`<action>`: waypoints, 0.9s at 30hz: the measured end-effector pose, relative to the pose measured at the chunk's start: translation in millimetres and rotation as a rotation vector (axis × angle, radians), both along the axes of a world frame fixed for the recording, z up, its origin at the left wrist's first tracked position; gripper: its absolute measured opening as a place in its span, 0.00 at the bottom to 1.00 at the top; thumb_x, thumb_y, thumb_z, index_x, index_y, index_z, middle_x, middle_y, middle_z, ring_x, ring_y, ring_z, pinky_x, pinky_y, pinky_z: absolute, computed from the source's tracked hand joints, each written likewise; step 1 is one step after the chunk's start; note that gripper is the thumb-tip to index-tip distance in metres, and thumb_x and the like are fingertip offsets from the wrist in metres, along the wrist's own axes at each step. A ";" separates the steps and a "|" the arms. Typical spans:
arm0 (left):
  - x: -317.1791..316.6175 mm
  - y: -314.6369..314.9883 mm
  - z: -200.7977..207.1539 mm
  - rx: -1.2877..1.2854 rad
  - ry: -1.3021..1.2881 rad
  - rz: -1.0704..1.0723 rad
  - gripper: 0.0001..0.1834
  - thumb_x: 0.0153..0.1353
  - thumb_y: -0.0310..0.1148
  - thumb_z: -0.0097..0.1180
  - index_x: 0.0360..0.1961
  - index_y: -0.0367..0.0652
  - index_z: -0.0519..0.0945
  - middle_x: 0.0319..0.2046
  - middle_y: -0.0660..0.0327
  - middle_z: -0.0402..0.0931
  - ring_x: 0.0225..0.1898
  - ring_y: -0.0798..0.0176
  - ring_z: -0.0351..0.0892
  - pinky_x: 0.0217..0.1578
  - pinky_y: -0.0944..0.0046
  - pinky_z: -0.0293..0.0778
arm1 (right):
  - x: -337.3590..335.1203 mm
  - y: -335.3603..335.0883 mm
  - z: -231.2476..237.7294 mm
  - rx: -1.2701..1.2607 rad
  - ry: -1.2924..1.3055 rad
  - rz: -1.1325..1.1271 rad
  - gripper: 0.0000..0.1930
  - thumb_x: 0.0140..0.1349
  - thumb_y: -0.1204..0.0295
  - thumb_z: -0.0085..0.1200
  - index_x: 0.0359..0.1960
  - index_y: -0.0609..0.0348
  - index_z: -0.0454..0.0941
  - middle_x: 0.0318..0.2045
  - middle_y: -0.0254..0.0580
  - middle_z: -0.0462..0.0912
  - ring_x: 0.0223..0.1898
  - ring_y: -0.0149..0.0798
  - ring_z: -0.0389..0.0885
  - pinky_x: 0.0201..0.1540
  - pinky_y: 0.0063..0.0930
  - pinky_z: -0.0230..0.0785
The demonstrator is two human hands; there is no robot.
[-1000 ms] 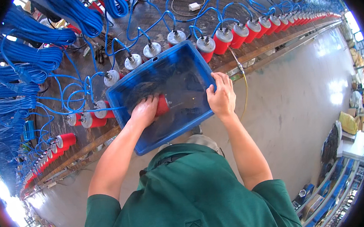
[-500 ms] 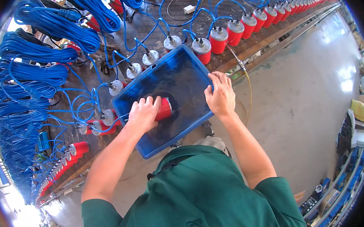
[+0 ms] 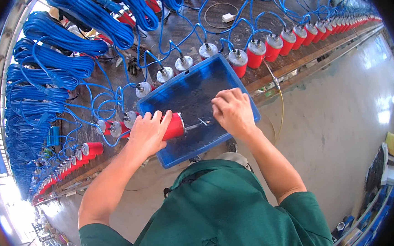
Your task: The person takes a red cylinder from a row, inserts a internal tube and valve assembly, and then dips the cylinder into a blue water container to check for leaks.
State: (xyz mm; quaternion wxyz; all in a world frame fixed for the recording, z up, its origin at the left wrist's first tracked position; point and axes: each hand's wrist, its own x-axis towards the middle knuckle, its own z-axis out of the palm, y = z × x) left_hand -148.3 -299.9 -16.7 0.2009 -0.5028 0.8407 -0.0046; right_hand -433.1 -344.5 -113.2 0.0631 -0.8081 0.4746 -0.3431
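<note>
My left hand (image 3: pixel 147 134) is wrapped round a red cylinder (image 3: pixel 174 126) with a pale metal end, tilted on its side over a blue plastic bin (image 3: pixel 253 105). A blue cable runs toward its other end behind my fingers. From the cylinder's right end a thin pale streak (image 3: pixel 197 125) reaches across the bin; whether it is a rod or liquid I cannot tell. Over the bin's right side, my right hand (image 3: pixel 234 113) has its fingers curled in, close to the streak's far end. What its fingertips hold, if anything, is hidden.
Along the dark bench (image 3: pixel 164 43) stand rows of red cylinders (image 3: pixel 274 48) with grey tops and blue cables. Coiled blue cable bundles (image 3: pixel 59 55) crowd the left and back. A yellow hose (image 3: pixel 282 110) hangs from a metal fitting at the bench edge. Pale floor (image 3: pixel 334 127) lies right.
The red cylinder shows more of its length, with the streak now at its end. My right hand has left the bin's right rim, moved inward and curled its fingers. The whole view has shifted.
</note>
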 end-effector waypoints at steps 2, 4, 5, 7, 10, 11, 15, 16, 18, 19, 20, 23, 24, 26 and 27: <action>7.2 8.0 0.5 -0.020 0.026 0.032 0.54 0.43 0.42 0.81 0.74 0.45 0.71 0.50 0.56 0.78 0.51 0.49 0.82 0.50 0.48 0.79 | 10.7 -2.0 -2.1 0.239 0.023 0.168 0.13 0.69 0.58 0.62 0.38 0.54 0.88 0.44 0.42 0.86 0.50 0.52 0.82 0.53 0.48 0.78; 17.2 16.5 -1.8 -0.046 0.050 0.065 0.54 0.42 0.42 0.81 0.74 0.47 0.71 0.50 0.56 0.78 0.51 0.48 0.82 0.51 0.48 0.79 | 21.0 -6.1 -2.7 0.471 0.186 0.268 0.24 0.75 0.47 0.54 0.40 0.57 0.88 0.44 0.48 0.87 0.52 0.56 0.83 0.56 0.50 0.78; 23.5 21.2 -4.7 -0.074 0.099 0.077 0.55 0.42 0.41 0.81 0.74 0.48 0.71 0.50 0.57 0.78 0.52 0.48 0.82 0.51 0.48 0.79 | 27.3 -10.6 -1.3 0.623 0.223 0.334 0.29 0.76 0.43 0.50 0.41 0.58 0.88 0.44 0.51 0.88 0.52 0.57 0.85 0.56 0.50 0.78; 36.7 29.4 -11.8 -0.128 0.183 0.090 0.57 0.39 0.41 0.82 0.75 0.50 0.71 0.50 0.56 0.78 0.52 0.48 0.81 0.52 0.47 0.79 | 40.1 -24.8 -2.7 0.887 0.276 0.465 0.37 0.76 0.36 0.45 0.43 0.63 0.88 0.44 0.59 0.90 0.49 0.61 0.87 0.55 0.52 0.78; 53.4 42.4 -20.3 -0.160 0.268 0.095 0.57 0.38 0.41 0.83 0.75 0.50 0.72 0.53 0.56 0.78 0.53 0.48 0.81 0.53 0.47 0.79 | 52.7 -38.1 -9.6 1.072 0.257 0.629 0.34 0.71 0.40 0.58 0.41 0.69 0.87 0.34 0.62 0.88 0.39 0.56 0.87 0.46 0.50 0.76; 59.3 46.1 -25.6 -0.166 0.285 0.115 0.58 0.38 0.42 0.83 0.75 0.50 0.72 0.55 0.55 0.79 0.54 0.47 0.81 0.53 0.47 0.79 | 55.4 -41.2 -13.2 1.112 0.195 0.642 0.32 0.67 0.44 0.65 0.39 0.70 0.86 0.31 0.61 0.87 0.36 0.52 0.86 0.44 0.49 0.75; 75.3 60.4 -41.6 -0.207 0.376 0.178 0.56 0.39 0.43 0.83 0.74 0.48 0.73 0.56 0.54 0.80 0.55 0.47 0.82 0.56 0.47 0.78 | 67.5 -25.1 -40.7 1.034 -0.032 0.629 0.26 0.62 0.52 0.73 0.42 0.68 0.85 0.38 0.60 0.89 0.40 0.54 0.88 0.46 0.48 0.76; 79.9 63.7 -46.9 -0.216 0.379 0.185 0.56 0.39 0.43 0.83 0.74 0.48 0.73 0.56 0.54 0.80 0.55 0.47 0.82 0.56 0.47 0.78 | 72.3 -19.4 -29.6 0.922 0.072 0.614 0.26 0.61 0.54 0.74 0.48 0.64 0.82 0.44 0.57 0.88 0.47 0.55 0.87 0.49 0.49 0.78; 85.8 68.6 -55.3 -0.234 0.490 0.253 0.54 0.41 0.42 0.82 0.73 0.49 0.73 0.54 0.57 0.80 0.53 0.49 0.82 0.54 0.48 0.79 | 77.0 0.9 -28.8 0.476 0.105 0.507 0.24 0.61 0.57 0.73 0.50 0.58 0.80 0.43 0.49 0.86 0.49 0.54 0.86 0.51 0.50 0.79; 88.2 70.8 -56.1 -0.237 0.530 0.280 0.54 0.41 0.42 0.82 0.73 0.48 0.73 0.54 0.56 0.81 0.54 0.48 0.82 0.55 0.48 0.79 | 79.5 5.2 -21.1 0.316 0.186 0.477 0.21 0.62 0.56 0.71 0.48 0.53 0.78 0.41 0.42 0.83 0.47 0.49 0.85 0.48 0.47 0.82; 91.2 70.5 -56.4 -0.241 0.534 0.282 0.54 0.41 0.42 0.82 0.73 0.48 0.73 0.54 0.56 0.81 0.54 0.48 0.82 0.55 0.48 0.79 | 82.7 6.0 -22.0 0.313 0.191 0.479 0.21 0.62 0.56 0.71 0.48 0.53 0.78 0.41 0.42 0.83 0.47 0.49 0.85 0.48 0.47 0.82; 98.3 69.1 -56.7 -0.211 0.594 0.286 0.53 0.42 0.42 0.82 0.73 0.48 0.73 0.55 0.55 0.81 0.54 0.47 0.82 0.56 0.49 0.78 | 90.2 4.3 -28.7 0.051 0.386 0.503 0.16 0.62 0.57 0.68 0.40 0.50 0.76 0.38 0.36 0.83 0.43 0.43 0.86 0.41 0.37 0.83; 99.1 68.6 -56.5 -0.206 0.601 0.276 0.54 0.42 0.42 0.82 0.73 0.48 0.73 0.55 0.56 0.81 0.54 0.47 0.82 0.56 0.49 0.78 | 91.7 3.9 -31.1 0.049 0.390 0.503 0.16 0.62 0.57 0.68 0.40 0.50 0.76 0.38 0.36 0.83 0.43 0.43 0.86 0.41 0.37 0.83; 99.9 67.0 -56.4 -0.204 0.610 0.267 0.54 0.41 0.41 0.82 0.74 0.48 0.73 0.54 0.56 0.81 0.54 0.47 0.82 0.56 0.49 0.78 | 96.3 2.4 -27.0 0.205 0.400 0.390 0.21 0.61 0.50 0.70 0.40 0.52 0.79 0.37 0.41 0.86 0.42 0.46 0.89 0.43 0.41 0.83; 99.5 66.0 -55.6 -0.175 0.603 0.281 0.55 0.41 0.41 0.82 0.74 0.46 0.72 0.55 0.54 0.81 0.55 0.46 0.82 0.57 0.48 0.78 | 92.3 -0.7 -23.4 0.202 0.404 0.391 0.21 0.61 0.50 0.70 0.40 0.52 0.79 0.37 0.41 0.86 0.42 0.46 0.89 0.43 0.41 0.83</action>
